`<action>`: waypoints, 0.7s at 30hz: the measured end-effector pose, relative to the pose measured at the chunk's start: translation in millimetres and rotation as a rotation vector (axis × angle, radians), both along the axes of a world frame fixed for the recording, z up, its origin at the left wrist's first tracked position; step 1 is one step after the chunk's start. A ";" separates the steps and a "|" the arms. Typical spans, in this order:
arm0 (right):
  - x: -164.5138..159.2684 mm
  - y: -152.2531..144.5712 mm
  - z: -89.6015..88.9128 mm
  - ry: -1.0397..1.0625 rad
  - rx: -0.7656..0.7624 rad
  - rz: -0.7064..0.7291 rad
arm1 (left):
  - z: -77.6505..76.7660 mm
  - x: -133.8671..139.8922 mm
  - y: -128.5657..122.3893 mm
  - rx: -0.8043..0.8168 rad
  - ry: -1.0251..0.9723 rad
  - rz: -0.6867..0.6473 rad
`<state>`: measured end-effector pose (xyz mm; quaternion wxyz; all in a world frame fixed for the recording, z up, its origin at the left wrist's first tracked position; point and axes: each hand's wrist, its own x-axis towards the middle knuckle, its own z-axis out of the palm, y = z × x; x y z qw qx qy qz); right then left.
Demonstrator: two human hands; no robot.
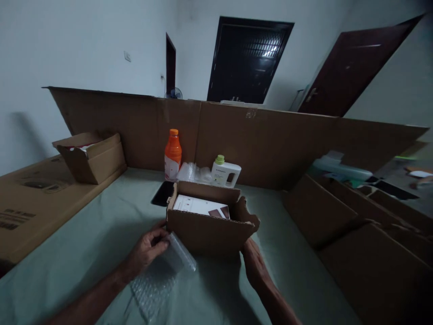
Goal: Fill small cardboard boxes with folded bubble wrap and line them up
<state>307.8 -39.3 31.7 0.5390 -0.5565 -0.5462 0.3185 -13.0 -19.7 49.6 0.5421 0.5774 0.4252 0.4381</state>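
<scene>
A cardboard box [208, 234] with its top open sits in the middle of the cloth-covered table, and a white printed carton [199, 206] lies inside it. Close to the box's left front corner, my left hand [150, 246] pinches a sheet of clear bubble wrap [182, 255]. The wrap trails down the cloth toward me. My right hand [253, 259] grips the box low at its right side; its fingertips are hidden by the box. Behind the box's left end lies a black phone-like slab [163, 193].
An orange bottle [173, 153], more bubble wrap [192, 173] and a white jug with a green cap [225, 171] stand behind the box. A cardboard barrier [270, 144] runs along the back. Cardboard boxes flank the left [101, 158] and right [379, 266].
</scene>
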 end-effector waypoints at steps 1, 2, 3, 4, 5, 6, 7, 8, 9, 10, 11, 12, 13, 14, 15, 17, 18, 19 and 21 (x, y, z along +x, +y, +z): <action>-1.0 5.7 -0.1 0.040 -0.022 0.010 | -1.3 4.1 4.7 -0.001 -0.019 0.009; -2.2 13.5 0.3 0.084 -0.045 0.015 | -2.2 8.1 10.4 -0.012 -0.053 0.025; -3.5 22.7 1.1 0.121 -0.062 0.019 | -2.7 11.8 17.0 -0.034 -0.095 0.048; -4.5 32.5 1.9 0.144 -0.073 0.022 | -2.9 15.2 24.0 -0.062 -0.139 0.076; -5.1 41.6 2.4 0.159 -0.082 0.026 | -2.9 18.0 30.7 -0.095 -0.182 0.108; -5.0 48.8 2.4 0.172 -0.089 0.030 | -2.9 19.7 36.3 -0.130 -0.220 0.143; -4.0 52.8 1.9 0.187 -0.097 0.031 | -2.9 19.9 40.0 -0.163 -0.248 0.176; -2.3 53.0 0.8 0.204 -0.105 0.024 | -2.9 18.4 41.2 -0.190 -0.265 0.203; -0.1 49.0 -0.6 0.217 -0.111 0.006 | -2.9 15.2 39.5 -0.211 -0.274 0.224; 2.1 41.0 -2.2 0.216 -0.115 -0.020 | -2.8 10.8 35.0 -0.231 -0.284 0.247; 3.8 29.7 -3.6 0.195 -0.120 -0.046 | -2.4 5.8 28.2 -0.256 -0.294 0.264; 4.1 16.1 -4.6 0.148 -0.128 -0.061 | -1.6 0.9 19.7 -0.289 -0.309 0.274; 2.4 1.5 -5.0 0.070 -0.134 -0.058 | -0.5 -2.8 10.3 -0.330 -0.328 0.276; -1.9 -12.8 -4.5 -0.037 -0.119 -0.037 | 0.8 -4.9 0.8 -0.375 -0.349 0.271; -8.8 -25.8 -3.0 -0.166 -0.067 0.002 | 2.3 -4.8 -8.1 -0.420 -0.370 0.260; -29.3 -45.6 3.0 -0.452 0.149 0.102 | 5.2 1.5 -23.5 -0.486 -0.401 0.219; -41.4 -52.1 7.8 -0.584 0.289 0.150 | 6.9 6.6 -30.2 -0.499 -0.404 0.195; -53.4 -57.0 13.7 -0.690 0.419 0.187 | 9.1 11.8 -36.6 -0.506 -0.403 0.170; -73.6 -64.0 29.2 -0.814 0.568 0.256 | 16.3 19.1 -50.1 -0.509 -0.397 0.111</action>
